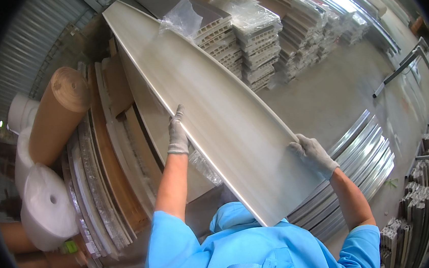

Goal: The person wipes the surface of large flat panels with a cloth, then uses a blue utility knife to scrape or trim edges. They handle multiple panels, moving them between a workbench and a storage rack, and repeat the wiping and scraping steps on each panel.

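Observation:
A long pale grey-beige panel [212, 103] with raised side edges stretches from close to my chest toward the far upper left. My left hand [177, 132], in a grey work glove, is closed on the panel's left edge about midway along. Nearer to me on the right, my gloved right hand [314, 155] grips the opposite edge. The fingers of both hands are partly hidden by the panel. Its near end rests close against my blue shirt [265, 242]; whether it touches, I cannot tell.
Left of me stand a brown paper roll [59, 114], a white foam roll [50, 207] and several upright boards [110, 163]. Plastic-wrapped stacks of hollow panels [257, 43] lie ahead. Shiny metal profiles [359, 157] are on the floor at right, near a metal rack [417, 60].

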`<move>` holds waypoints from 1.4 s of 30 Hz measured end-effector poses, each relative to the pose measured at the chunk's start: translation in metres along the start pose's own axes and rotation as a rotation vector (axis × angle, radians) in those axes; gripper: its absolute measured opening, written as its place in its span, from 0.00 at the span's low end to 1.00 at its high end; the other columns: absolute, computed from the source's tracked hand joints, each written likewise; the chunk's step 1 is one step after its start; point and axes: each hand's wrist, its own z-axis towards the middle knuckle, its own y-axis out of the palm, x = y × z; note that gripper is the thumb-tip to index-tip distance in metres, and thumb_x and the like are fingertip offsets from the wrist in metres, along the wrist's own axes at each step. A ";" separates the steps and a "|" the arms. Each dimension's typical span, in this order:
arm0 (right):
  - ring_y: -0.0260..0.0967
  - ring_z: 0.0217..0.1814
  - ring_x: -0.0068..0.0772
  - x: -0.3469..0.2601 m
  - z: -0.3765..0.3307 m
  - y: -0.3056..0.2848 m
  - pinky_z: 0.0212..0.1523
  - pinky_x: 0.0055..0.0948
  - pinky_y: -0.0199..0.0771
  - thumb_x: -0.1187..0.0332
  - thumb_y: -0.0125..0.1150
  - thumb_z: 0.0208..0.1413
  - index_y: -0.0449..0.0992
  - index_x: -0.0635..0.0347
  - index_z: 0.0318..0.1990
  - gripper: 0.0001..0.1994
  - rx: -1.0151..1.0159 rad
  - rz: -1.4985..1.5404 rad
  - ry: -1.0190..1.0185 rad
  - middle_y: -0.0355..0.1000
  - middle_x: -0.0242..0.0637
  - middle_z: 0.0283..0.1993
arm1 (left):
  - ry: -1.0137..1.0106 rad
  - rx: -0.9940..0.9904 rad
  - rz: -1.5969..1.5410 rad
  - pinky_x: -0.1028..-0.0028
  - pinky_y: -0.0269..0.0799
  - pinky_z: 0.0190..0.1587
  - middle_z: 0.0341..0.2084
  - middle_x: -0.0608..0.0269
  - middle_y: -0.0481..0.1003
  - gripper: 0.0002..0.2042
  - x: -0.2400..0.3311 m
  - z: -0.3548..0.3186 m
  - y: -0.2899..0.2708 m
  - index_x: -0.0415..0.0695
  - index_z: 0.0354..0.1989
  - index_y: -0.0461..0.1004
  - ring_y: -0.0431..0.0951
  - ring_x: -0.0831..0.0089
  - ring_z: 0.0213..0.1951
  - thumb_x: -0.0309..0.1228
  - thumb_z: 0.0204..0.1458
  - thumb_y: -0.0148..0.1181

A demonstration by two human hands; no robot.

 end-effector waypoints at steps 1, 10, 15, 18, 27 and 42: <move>0.73 0.34 0.36 0.002 -0.005 -0.003 0.41 0.37 0.73 0.53 0.53 0.71 0.75 0.65 0.48 0.20 -0.005 0.021 -0.019 0.75 0.46 0.31 | 0.014 -0.005 -0.007 0.63 0.80 0.54 0.55 0.47 0.73 0.33 0.002 0.002 0.002 0.36 0.65 0.63 0.78 0.57 0.52 0.46 0.60 0.63; 0.75 0.35 0.49 0.039 -0.061 -0.040 0.41 0.40 0.73 0.56 0.54 0.70 0.73 0.63 0.53 0.18 -0.045 -0.004 0.002 0.75 0.51 0.32 | 0.055 -0.085 -0.029 0.61 0.79 0.55 0.52 0.47 0.76 0.31 0.018 0.027 0.007 0.34 0.60 0.69 0.79 0.56 0.52 0.49 0.60 0.62; 0.74 0.35 0.55 0.084 -0.114 -0.066 0.39 0.41 0.72 0.59 0.55 0.68 0.75 0.63 0.49 0.14 -0.014 -0.112 0.092 0.73 0.52 0.31 | 0.037 0.021 0.012 0.59 0.74 0.59 0.55 0.47 0.74 0.34 0.043 0.055 0.012 0.35 0.62 0.68 0.77 0.54 0.55 0.52 0.58 0.63; 0.75 0.35 0.55 0.108 -0.159 -0.082 0.38 0.40 0.72 0.61 0.56 0.67 0.76 0.63 0.46 0.13 0.033 -0.138 0.134 0.73 0.52 0.31 | 0.102 0.008 -0.009 0.57 0.76 0.59 0.58 0.47 0.73 0.34 0.052 0.068 0.014 0.35 0.62 0.67 0.76 0.54 0.56 0.52 0.58 0.63; 0.74 0.40 0.39 0.075 -0.099 -0.102 0.45 0.38 0.72 0.45 0.63 0.58 0.77 0.62 0.47 0.26 -0.196 -0.171 0.240 0.76 0.47 0.35 | -0.282 -0.170 -0.104 0.62 0.78 0.56 0.47 0.58 0.77 0.22 -0.026 -0.055 0.020 0.42 0.56 0.72 0.78 0.63 0.51 0.40 0.57 0.65; 0.63 0.35 0.15 0.025 0.017 -0.068 0.36 0.23 0.68 0.55 0.68 0.61 0.77 0.60 0.43 0.16 -0.130 0.366 0.264 0.67 0.22 0.31 | -0.038 -0.142 -0.355 0.52 0.67 0.67 0.62 0.47 0.68 0.45 0.058 0.080 0.001 0.40 0.70 0.59 0.68 0.50 0.64 0.62 0.54 0.63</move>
